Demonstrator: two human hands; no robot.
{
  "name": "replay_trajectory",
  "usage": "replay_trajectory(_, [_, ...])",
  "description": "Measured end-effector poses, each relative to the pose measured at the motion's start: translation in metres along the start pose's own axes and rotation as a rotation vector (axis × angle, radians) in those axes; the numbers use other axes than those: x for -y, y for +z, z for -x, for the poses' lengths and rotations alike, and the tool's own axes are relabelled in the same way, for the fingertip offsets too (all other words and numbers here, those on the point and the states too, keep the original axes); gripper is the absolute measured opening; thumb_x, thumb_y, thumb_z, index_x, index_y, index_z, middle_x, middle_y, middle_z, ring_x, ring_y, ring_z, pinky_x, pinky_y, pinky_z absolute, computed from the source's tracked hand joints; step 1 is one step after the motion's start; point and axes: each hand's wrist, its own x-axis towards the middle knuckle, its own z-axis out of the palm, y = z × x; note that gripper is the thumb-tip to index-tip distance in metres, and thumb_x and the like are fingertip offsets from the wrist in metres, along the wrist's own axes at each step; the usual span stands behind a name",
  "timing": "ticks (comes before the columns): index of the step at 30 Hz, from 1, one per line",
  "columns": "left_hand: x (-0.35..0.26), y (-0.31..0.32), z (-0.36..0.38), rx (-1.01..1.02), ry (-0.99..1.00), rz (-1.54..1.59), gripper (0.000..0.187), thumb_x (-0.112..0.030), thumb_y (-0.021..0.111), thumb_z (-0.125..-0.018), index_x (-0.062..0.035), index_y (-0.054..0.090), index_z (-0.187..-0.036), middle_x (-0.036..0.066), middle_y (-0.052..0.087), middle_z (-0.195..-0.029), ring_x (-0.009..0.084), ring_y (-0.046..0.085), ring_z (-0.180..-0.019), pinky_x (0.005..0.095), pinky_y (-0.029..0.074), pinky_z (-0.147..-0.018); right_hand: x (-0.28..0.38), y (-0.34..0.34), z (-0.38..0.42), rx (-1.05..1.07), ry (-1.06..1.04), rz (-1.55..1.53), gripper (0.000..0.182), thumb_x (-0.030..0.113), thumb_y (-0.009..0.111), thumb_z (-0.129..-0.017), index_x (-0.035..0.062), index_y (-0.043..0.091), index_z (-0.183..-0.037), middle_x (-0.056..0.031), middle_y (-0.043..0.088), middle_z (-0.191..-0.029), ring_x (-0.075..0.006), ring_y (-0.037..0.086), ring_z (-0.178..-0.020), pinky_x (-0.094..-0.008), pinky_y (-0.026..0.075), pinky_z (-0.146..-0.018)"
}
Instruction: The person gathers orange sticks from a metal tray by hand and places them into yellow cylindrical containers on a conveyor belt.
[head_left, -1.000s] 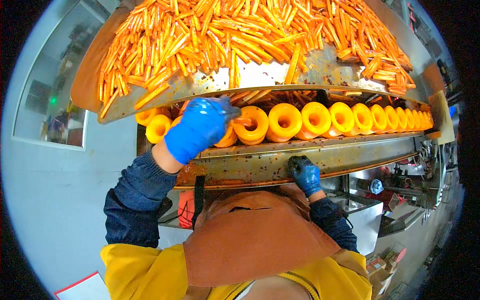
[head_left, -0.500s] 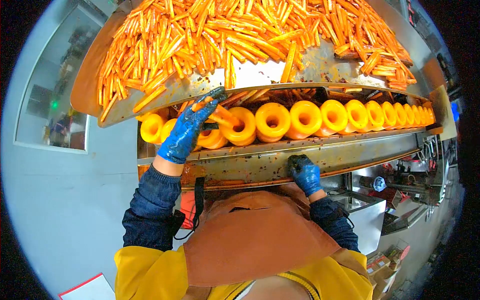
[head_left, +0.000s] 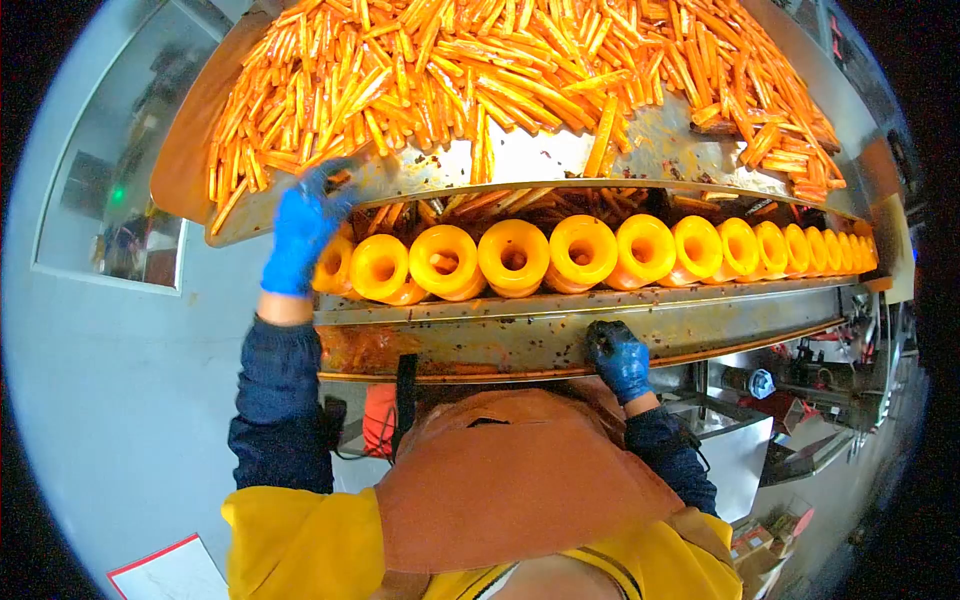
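Two blue-gloved hands are at work on a feeding machine. The left hand, in the upper left of the frame, is raised to the front lip of the steel tray, right beside the sauce-coated orange sticks heaped across the top of the picture. It is blurred, so I cannot tell for sure whether its fingers are pinching a stick or just curled against the edge; they look bent together rather than spread. The right hand, just right of centre, rests on the stained metal rail with its fingers curled down over the rail's edge, holding nothing loose.

Between tray and rail, a row of yellow funnels runs from centre left to the far right, mouths facing the camera; a few sticks lie in the dark gap above them.

To feed the funnels well, it seems best to draw sticks off the tray lip a few at a time, lengthwise toward a mouth, so none jam crosswise, while the right hand steadies the body on the rail.

No brand, label or legible writing shows anywhere; a sheet at lower left is unreadable.
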Motion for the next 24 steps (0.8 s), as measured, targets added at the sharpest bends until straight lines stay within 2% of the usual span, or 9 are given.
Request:
replay_trajectory(1, [0.023, -0.012, -0.012, -0.096, 0.082, -0.451, 0.037, -0.022, 0.069, -0.077, -0.0063, 0.062, -0.11, 0.013, 0.066, -0.104, 0.0304, 0.064, -0.092, 0.0381, 0.051, -0.077, 0.0, 0.0, 0.0, 0.003, 0.012, -0.003, 0.018, 0.021, 0.063, -0.079, 0.015, 0.067, -0.096, -0.0109, 0.065, -0.093, -0.031, 0.063, -0.08, -0.0398, 0.052, -0.067])
replay_trajectory(3, [0.048, -0.023, -0.031, 0.121, -0.179, -0.607, 0.034, -0.021, 0.071, -0.071, -0.0075, 0.063, -0.101, 0.016, 0.067, -0.094, 0.0347, 0.063, -0.089, 0.0408, 0.051, -0.075, 0.001, -0.001, -0.002, 0.006, 0.024, -0.005, 0.018, 0.02, 0.064, -0.078, 0.0138, 0.068, -0.095, -0.0121, 0.066, -0.094, -0.0317, 0.064, -0.08, -0.0386, 0.052, -0.069])
replay_trajectory(7, [0.045, -0.036, -0.048, 0.298, -0.001, -0.66, 0.031, -0.022, 0.07, -0.07, -0.0079, 0.063, -0.097, 0.014, 0.067, -0.087, 0.0339, 0.065, -0.084, 0.0414, 0.052, -0.073, 0.006, -0.006, -0.004, 0.061, 0.042, 0.056, 0.018, 0.018, 0.064, -0.078, 0.0143, 0.069, -0.095, -0.0116, 0.066, -0.094, -0.0314, 0.064, -0.082, -0.039, 0.052, -0.07])
replay_trajectory(9, [0.033, -0.038, -0.055, 0.267, -0.034, -0.543, 0.031, -0.026, 0.07, -0.07, -0.0116, 0.065, -0.096, 0.015, 0.066, -0.09, 0.0338, 0.064, -0.086, 0.0428, 0.052, -0.073, 0.007, -0.007, -0.005, 0.091, 0.054, 0.067, 0.019, 0.018, 0.064, -0.078, 0.0144, 0.068, -0.096, -0.0113, 0.066, -0.094, -0.0312, 0.063, -0.082, -0.0392, 0.052, -0.071])
replay_trajectory(13, [0.053, -0.013, -0.072, 0.104, 0.153, -0.588, 0.034, -0.025, 0.067, -0.074, -0.0131, 0.061, -0.105, 0.015, 0.066, -0.101, 0.0342, 0.063, -0.093, 0.0438, 0.051, -0.079, 0.001, -0.003, -0.002, 0.081, 0.019, 0.08, 0.02, 0.017, 0.064, -0.078, 0.0129, 0.068, -0.097, -0.0116, 0.066, -0.095, -0.0315, 0.063, -0.083, -0.0394, 0.052, -0.072])
replay_trajectory(15, [0.039, -0.013, -0.089, 0.207, 0.074, -0.621, 0.042, -0.029, 0.067, -0.073, -0.0127, 0.058, -0.112, 0.017, 0.064, -0.106, 0.0349, 0.062, -0.098, 0.0438, 0.05, -0.082, -0.004, 0.0, -0.001, 0.057, -0.004, 0.072, 0.021, 0.018, 0.064, -0.078, 0.0123, 0.068, -0.098, -0.012, 0.066, -0.096, -0.0317, 0.063, -0.083, -0.0393, 0.052, -0.072])
replay_trajectory(17, [0.014, -0.012, -0.097, 0.429, -0.103, -0.74, 0.056, -0.029, 0.069, -0.069, -0.0099, 0.054, -0.12, 0.018, 0.065, -0.105, 0.0366, 0.062, -0.097, 0.043, 0.05, -0.082, -0.004, 0.0, -0.001, 0.045, 0.036, 0.032, 0.021, 0.018, 0.064, -0.078, 0.0118, 0.068, -0.098, -0.0125, 0.066, -0.096, -0.0319, 0.063, -0.084, -0.0391, 0.052, -0.073])
replay_trajectory(18, [0.026, -0.01, -0.101, 0.437, -0.099, -0.701, 0.069, -0.032, 0.069, -0.067, -0.0086, 0.048, -0.129, 0.022, 0.063, -0.108, 0.0381, 0.061, -0.098, 0.0438, 0.05, -0.082, -0.003, -0.001, -0.001, 0.045, 0.033, 0.034, 0.021, 0.018, 0.064, -0.078, 0.0118, 0.068, -0.098, -0.0125, 0.066, -0.096, -0.0319, 0.063, -0.084, -0.0391, 0.052, -0.073])
replay_trajectory(24, [0.045, -0.016, -0.071, 0.277, -0.184, -0.465, 0.062, -0.034, 0.067, -0.071, 0.0015, 0.053, -0.12, 0.027, 0.062, -0.107, 0.0384, 0.06, -0.101, 0.0429, 0.048, -0.085, -0.002, 0.0, -0.001, 0.05, 0.015, 0.047, 0.018, 0.018, 0.062, -0.081, 0.0114, 0.068, -0.096, -0.0124, 0.066, -0.096, -0.0318, 0.063, -0.083, -0.039, 0.052, -0.072])
